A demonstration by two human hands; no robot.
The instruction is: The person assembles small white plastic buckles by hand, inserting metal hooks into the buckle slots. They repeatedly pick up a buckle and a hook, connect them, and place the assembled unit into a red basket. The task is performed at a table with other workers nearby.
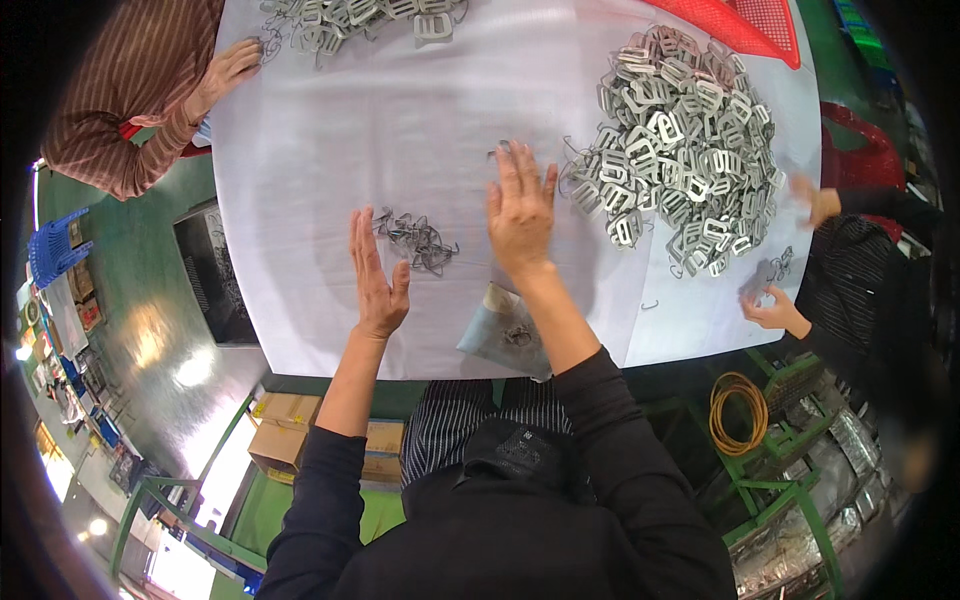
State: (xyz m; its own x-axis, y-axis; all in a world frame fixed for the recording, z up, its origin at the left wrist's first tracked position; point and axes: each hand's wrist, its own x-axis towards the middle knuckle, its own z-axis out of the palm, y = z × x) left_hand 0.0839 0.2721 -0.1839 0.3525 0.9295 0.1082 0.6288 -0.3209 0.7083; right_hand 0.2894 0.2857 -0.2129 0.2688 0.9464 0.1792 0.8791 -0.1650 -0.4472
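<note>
My left hand [380,290] is held edge-on beside a small heap of thin bent wire hooks [415,242], fingers stretched and thumb apart. It holds nothing that I can see. My right hand [522,215] lies palm down over the white table, its fingers straight and thumb spread. A single dark wire piece [498,149] shows at its fingertips; whether they touch it I cannot tell. Right of that hand lies a large pile of flat silver metal buckles [680,150], some with wire hooks. Below my right wrist is a pale bluish packet [482,328] with a dark tangle on it.
Another pile of buckles [350,14] lies at the far left of the white table [340,110]. A co-worker's hand [232,72] rests there; another's hands [775,312] are at the right edge near some hooks. A red basket [735,28] stands far right. One loose hook [650,305] lies near right.
</note>
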